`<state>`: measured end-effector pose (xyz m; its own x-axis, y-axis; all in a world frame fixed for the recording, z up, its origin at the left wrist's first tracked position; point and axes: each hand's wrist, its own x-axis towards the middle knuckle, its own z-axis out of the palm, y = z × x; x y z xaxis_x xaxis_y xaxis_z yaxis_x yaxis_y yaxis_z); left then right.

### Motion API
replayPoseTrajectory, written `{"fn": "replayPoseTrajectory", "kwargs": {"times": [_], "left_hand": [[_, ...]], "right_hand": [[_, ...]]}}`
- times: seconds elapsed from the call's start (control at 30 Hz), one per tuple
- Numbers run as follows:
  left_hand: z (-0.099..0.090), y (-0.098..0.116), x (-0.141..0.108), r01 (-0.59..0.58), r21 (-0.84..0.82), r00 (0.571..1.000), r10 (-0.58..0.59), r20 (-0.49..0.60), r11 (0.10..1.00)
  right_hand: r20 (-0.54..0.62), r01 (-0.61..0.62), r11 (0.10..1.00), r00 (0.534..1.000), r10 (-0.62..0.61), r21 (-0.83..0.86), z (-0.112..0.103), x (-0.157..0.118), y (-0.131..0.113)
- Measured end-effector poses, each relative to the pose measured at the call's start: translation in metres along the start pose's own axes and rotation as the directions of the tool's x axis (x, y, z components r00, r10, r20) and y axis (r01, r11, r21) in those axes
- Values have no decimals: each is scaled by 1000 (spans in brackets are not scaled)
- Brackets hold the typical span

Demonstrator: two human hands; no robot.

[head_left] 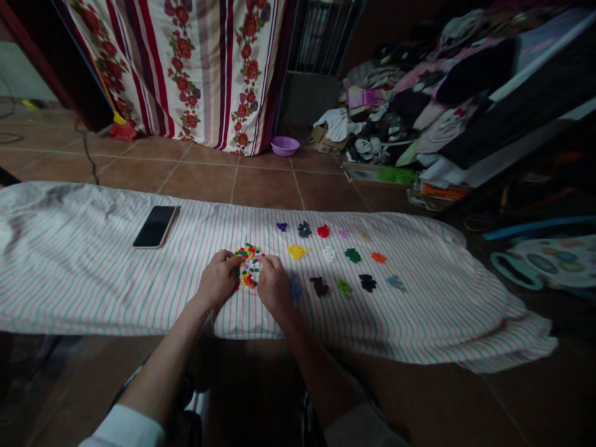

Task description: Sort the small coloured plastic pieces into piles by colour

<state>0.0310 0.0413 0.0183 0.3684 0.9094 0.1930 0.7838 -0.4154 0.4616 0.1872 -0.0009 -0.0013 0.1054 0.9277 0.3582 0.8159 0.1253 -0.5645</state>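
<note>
A mixed heap of small multicoloured pieces (249, 266) lies on the striped cloth, between my two hands. My left hand (218, 277) rests at the heap's left edge, fingers curled, with the fingertips touching the pieces. From the right, my right hand (274, 282) reaches in with bent fingers close together at the heap. Whatever either set of fingertips may hold is too small to make out. Right of my hands are piles sorted by colour, among them yellow pieces (297, 251), white pieces (329, 253), red pieces (323, 231) and brown pieces (320, 285). Blue pieces (297, 288) sit beside my right hand, partly covered.
A phone (156, 226) lies on the striped cloth (93, 267) at the left. Beyond the covered surface are a floral curtain (205, 74), a purple basin (285, 146) and a broom (123, 127) on the tiled floor. Heaped clothes (410, 93) fill the back right.
</note>
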Motion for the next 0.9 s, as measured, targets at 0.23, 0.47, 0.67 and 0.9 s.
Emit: {"fn": "replayPoseTrajectory", "kwargs": {"times": [0.23,0.47,0.67,0.9], "left_hand": [[1,17,14,40,112,999,-38,-24,993],[0,13,6,-13,31,999,15,-49,999],[0,10,-1,-107,32,994,106,30,994],[-9,1,-11,-97,18,995,97,-10,995]], "right_hand": [[-8,-26,999,1000,25,-25,6,8,2],[40,6,1000,999,-6,6,1,6,1],[82,44,999,996,-42,-24,-3,2,-1],[57,48,999,997,-47,-6,-9,-1,1]]}}
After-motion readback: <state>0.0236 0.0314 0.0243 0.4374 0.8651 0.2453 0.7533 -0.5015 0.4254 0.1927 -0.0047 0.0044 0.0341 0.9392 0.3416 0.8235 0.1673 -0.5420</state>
